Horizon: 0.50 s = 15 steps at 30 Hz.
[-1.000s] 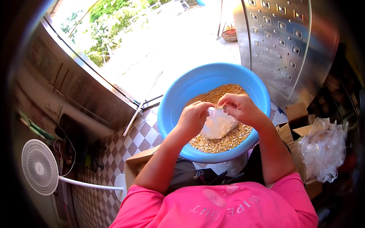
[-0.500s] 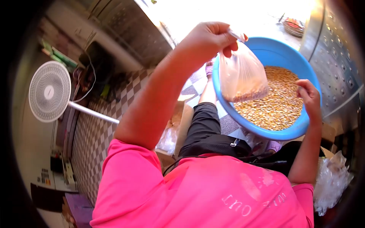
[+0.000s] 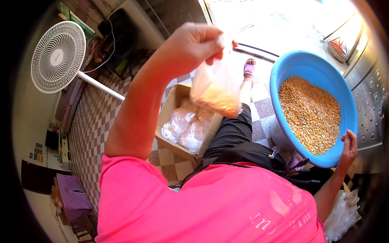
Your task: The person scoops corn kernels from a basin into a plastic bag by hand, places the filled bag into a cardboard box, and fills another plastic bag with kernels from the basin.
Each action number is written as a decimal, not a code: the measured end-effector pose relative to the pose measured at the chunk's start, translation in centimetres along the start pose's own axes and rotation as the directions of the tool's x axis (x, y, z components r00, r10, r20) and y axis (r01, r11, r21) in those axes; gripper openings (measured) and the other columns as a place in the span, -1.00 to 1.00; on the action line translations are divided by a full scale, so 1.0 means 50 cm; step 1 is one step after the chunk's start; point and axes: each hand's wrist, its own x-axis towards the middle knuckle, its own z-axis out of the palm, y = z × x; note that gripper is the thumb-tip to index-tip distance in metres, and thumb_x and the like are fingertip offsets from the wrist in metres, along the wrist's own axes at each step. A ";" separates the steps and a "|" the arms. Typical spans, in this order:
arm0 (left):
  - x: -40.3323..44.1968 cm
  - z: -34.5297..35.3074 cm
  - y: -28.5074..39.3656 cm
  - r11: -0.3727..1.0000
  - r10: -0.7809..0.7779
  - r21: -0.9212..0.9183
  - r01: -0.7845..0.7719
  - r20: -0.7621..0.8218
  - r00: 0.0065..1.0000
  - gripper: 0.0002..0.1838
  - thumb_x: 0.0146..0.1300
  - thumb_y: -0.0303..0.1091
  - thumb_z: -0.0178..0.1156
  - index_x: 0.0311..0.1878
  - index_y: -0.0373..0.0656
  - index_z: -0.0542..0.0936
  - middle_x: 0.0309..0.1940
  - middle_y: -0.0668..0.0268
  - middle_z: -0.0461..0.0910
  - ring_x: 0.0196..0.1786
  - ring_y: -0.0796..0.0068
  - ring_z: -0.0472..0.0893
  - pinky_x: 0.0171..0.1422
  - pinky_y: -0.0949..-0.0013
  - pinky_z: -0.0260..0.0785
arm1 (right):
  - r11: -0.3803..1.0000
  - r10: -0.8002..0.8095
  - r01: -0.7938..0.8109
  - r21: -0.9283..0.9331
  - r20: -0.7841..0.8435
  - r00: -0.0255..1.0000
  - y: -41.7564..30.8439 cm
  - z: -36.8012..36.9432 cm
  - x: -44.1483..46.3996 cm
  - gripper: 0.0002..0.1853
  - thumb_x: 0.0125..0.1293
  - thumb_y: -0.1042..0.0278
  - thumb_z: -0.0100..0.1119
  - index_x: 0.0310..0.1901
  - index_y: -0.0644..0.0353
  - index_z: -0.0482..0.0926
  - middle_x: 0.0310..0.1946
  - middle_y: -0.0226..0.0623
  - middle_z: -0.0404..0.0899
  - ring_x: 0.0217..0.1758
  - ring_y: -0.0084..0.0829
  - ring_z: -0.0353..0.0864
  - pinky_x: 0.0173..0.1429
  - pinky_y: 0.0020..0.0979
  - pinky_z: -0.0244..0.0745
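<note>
At twelve o'clock in head view, translucent bag [image 3: 210, 81] of kernels [image 3: 220, 100] hangs from left hand [image 3: 190, 44], thumb and fingers clamped on bag's top. Likely soft, bottom-heavy, fairly light; film slippery, could tear. Best hold: gathered top, palm beneath. Right hand [image 3: 348, 150] by blue basin [image 3: 308, 67], basin's four o'clock; cannot tell whether gripping rim.

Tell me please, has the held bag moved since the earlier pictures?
Yes: the bag moved left, away from the blue tub, and now hangs near the cardboard box.
</note>
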 end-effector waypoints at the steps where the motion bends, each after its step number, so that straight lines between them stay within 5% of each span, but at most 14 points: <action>1: -0.013 -0.007 -0.026 0.999 -0.040 0.032 0.040 0.024 0.999 -0.80 0.30 -0.46 0.01 -0.14 -0.24 0.61 -0.49 0.50 0.48 -0.41 0.79 0.40 -0.32 0.65 0.27 | 1.000 -0.004 0.004 0.001 0.006 1.000 0.004 -0.004 -0.005 -0.81 0.36 0.52 -0.06 -0.06 0.31 0.51 -0.34 -0.40 0.47 -0.25 -0.60 0.44 -0.05 -0.58 0.37; 7: -0.083 -0.037 -0.188 0.965 -0.221 0.150 0.214 0.037 0.974 -0.78 0.17 -0.60 0.03 -0.17 -0.22 0.61 -0.49 0.42 0.52 -0.39 0.72 0.45 -0.31 0.59 0.29 | 0.999 0.019 -0.021 -0.029 -0.047 0.999 0.021 -0.024 -0.019 -0.80 0.36 0.49 -0.04 -0.04 0.30 0.50 -0.33 -0.40 0.49 -0.24 -0.60 0.44 -0.04 -0.56 0.38; 10: -0.107 -0.041 -0.277 0.888 -0.261 0.399 0.229 0.027 0.965 -0.78 0.14 -0.59 0.06 -0.17 -0.21 0.60 -0.44 0.29 0.59 -0.36 0.61 0.51 -0.26 0.51 0.34 | 0.997 0.019 -0.023 -0.076 -0.045 0.999 0.026 -0.032 -0.024 -0.80 0.36 0.48 -0.04 -0.04 0.29 0.50 -0.33 -0.40 0.49 -0.24 -0.61 0.44 -0.04 -0.56 0.38; 15: -0.114 -0.027 -0.390 0.807 -0.341 0.523 0.274 0.034 0.939 -0.80 0.11 -0.52 0.09 -0.20 -0.12 0.61 -0.30 0.14 0.62 -0.21 0.20 0.59 -0.12 0.29 0.40 | 0.994 0.059 -0.063 -0.095 -0.040 0.997 0.019 -0.036 -0.032 -0.80 0.36 0.47 -0.04 -0.05 0.29 0.50 -0.34 -0.41 0.48 -0.26 -0.62 0.43 -0.05 -0.57 0.37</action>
